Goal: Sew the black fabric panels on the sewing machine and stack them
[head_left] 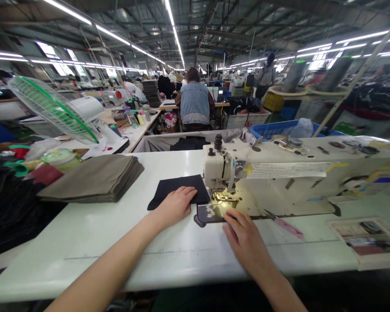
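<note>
Cloth under the left hand, sewing machine just ahead of the right hand.

The left hand lies palm down on the dark cloth, fingers nearly straight and close together, pinching nothing; the cloth rests flat on the desk, reaching ahead of that hand and to its left, its right edge beside the needle area. The right hand is loosely spread and slightly bent, fingertips at the near edge of the machine's metal plate; whether they touch it, I cannot tell. Left of the left hand sits a pile of brown cloth, with a fan beyond. Right of the right hand lie pink-handled scissors, then a small tray. Well ahead of both hands, a person in a denim vest shows their back.
</note>
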### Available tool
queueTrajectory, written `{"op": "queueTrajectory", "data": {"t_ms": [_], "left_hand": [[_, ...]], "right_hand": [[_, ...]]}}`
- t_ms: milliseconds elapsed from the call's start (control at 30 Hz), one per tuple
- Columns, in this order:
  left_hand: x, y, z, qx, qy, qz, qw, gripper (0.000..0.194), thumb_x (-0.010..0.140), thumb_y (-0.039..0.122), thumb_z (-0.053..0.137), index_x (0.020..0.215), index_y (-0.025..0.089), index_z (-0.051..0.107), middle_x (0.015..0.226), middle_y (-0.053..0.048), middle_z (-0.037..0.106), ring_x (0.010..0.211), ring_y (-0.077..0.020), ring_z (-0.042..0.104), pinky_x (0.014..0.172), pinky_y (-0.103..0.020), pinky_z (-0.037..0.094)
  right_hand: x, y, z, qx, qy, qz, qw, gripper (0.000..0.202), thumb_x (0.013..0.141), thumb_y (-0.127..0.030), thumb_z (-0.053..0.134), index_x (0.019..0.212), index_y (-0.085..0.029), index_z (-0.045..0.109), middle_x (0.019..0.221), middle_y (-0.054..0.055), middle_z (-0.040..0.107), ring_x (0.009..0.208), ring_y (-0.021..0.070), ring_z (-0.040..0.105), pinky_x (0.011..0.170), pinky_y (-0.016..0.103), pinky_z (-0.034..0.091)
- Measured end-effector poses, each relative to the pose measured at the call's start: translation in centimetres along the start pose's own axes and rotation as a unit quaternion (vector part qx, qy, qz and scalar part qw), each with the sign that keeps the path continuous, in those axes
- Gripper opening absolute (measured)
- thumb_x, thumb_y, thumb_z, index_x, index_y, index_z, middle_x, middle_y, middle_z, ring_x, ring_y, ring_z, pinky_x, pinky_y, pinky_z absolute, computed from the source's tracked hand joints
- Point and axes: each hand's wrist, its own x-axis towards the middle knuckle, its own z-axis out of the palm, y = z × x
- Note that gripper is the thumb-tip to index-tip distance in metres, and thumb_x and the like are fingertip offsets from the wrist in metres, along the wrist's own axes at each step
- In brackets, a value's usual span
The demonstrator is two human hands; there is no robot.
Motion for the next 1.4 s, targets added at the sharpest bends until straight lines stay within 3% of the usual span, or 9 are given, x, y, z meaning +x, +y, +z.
{"op": "queueTrajectory", "data": {"t_ms": [200, 333, 400, 500, 633, 733, 933, 1167, 1400], "left_hand": [[-0.5, -0.9, -1.0, -0.104, 0.143, -0.093, 0.98, 0.024, 0.094, 0.019, 0.046, 0.103, 0.017, 0.067, 0.099, -0.01, 0.071, 0.096, -0.0265, 0.067, 0.088, -0.041, 0.055], [-0.9, -2.3, -0.9, -0.289, 0.413, -0.246, 0.828, 0.04, 0.099, 0.026, 0.034, 0.131, 0.018, 0.056, 0.117, -0.01, 0.07, 0.108, -0.0259, 0.067, 0.094, -0.043, 0.055], [-1.5, -2.9, -0.3, -0.3, 0.465, -0.267, 0.789, 0.053, 0.091, 0.022, 0.045, 0.144, 0.017, 0.046, 0.136, -0.014, 0.061, 0.128, -0.0299, 0.056, 0.107, -0.048, 0.047], [-3.1, -3.1, 0.7, -0.16, 0.365, -0.188, 0.898, 0.067, 0.079, 0.012, 0.053, 0.146, 0.014, 0.046, 0.15, -0.017, 0.047, 0.144, -0.0357, 0.037, 0.118, -0.056, 0.03], [-5.3, -1.2, 0.1, -0.032, 0.103, 0.011, 0.994, 0.055, 0.078, 0.008, 0.049, 0.129, 0.019, 0.063, 0.124, -0.013, 0.064, 0.116, -0.0309, 0.06, 0.102, -0.049, 0.049], [-6.1, 0.8, -0.6, 0.003, 0.041, 0.026, 0.999, 0.04, 0.08, 0.021, 0.057, 0.118, 0.016, 0.067, 0.111, -0.013, 0.065, 0.102, -0.0308, 0.063, 0.093, -0.049, 0.052], [-6.4, 1.7, 1.5, -0.008, 0.034, 0.078, 0.996, 0.065, 0.088, 0.025, 0.051, 0.151, 0.016, 0.037, 0.161, -0.014, 0.034, 0.15, -0.0314, 0.027, 0.122, -0.054, 0.023], [-6.3, 1.9, 1.9, -0.034, 0.009, 0.042, 0.998, 0.071, 0.097, 0.059, 0.047, 0.154, 0.018, 0.036, 0.163, -0.016, 0.028, 0.152, -0.0341, 0.023, 0.122, -0.058, 0.02], [-3.1, 4.4, 2.3, -0.072, 0.03, 0.09, 0.993, 0.063, 0.102, 0.05, 0.044, 0.157, 0.022, 0.03, 0.164, -0.011, 0.029, 0.152, -0.0278, 0.024, 0.122, -0.055, 0.021]], "right_hand": [[0.1, 0.0, -0.1, 0.009, -0.001, -0.005, 1.0, 0.024, 0.099, -0.022, 0.052, 0.117, -0.015, 0.066, 0.117, 0.014, 0.067, 0.111, 0.0282, 0.062, 0.098, 0.049, 0.053], [0.1, -0.2, -0.1, 0.005, -0.006, 0.004, 1.0, 0.024, 0.098, -0.021, 0.053, 0.117, -0.015, 0.066, 0.118, 0.014, 0.067, 0.111, 0.0285, 0.061, 0.099, 0.049, 0.052], [0.1, -0.2, -0.1, 0.003, -0.008, 0.007, 1.0, 0.024, 0.097, -0.02, 0.053, 0.116, -0.014, 0.067, 0.117, 0.014, 0.067, 0.11, 0.0288, 0.061, 0.098, 0.05, 0.053], [0.4, -0.1, -0.3, 0.008, -0.007, 0.005, 1.0, 0.023, 0.098, -0.02, 0.051, 0.114, -0.015, 0.068, 0.115, 0.013, 0.069, 0.108, 0.0279, 0.063, 0.096, 0.048, 0.054], [1.7, -0.9, -1.3, -0.001, -0.02, 0.03, 0.999, 0.024, 0.099, -0.02, 0.047, 0.098, -0.017, 0.071, 0.103, 0.011, 0.072, 0.096, 0.0255, 0.066, 0.088, 0.044, 0.056], [3.3, -3.2, -1.4, -0.001, -0.004, 0.049, 0.999, 0.027, 0.1, -0.021, 0.045, 0.091, -0.018, 0.071, 0.093, 0.01, 0.072, 0.088, 0.0246, 0.066, 0.086, 0.043, 0.056], [4.3, -7.8, 2.3, 0.063, -0.065, -0.041, 0.995, 0.046, 0.101, -0.027, 0.045, 0.142, -0.008, 0.051, 0.146, 0.017, 0.054, 0.137, 0.0272, 0.048, 0.113, 0.045, 0.044], [0.9, -3.1, 2.1, -0.023, -0.076, 0.019, 0.997, 0.044, 0.097, -0.02, 0.048, 0.14, -0.012, 0.055, 0.147, 0.017, 0.054, 0.137, 0.0299, 0.05, 0.112, 0.052, 0.044], [1.4, -0.6, 0.3, 0.011, -0.065, -0.036, 0.997, 0.037, 0.094, -0.021, 0.058, 0.13, -0.017, 0.063, 0.132, 0.015, 0.066, 0.126, 0.0291, 0.059, 0.106, 0.051, 0.051]]}}
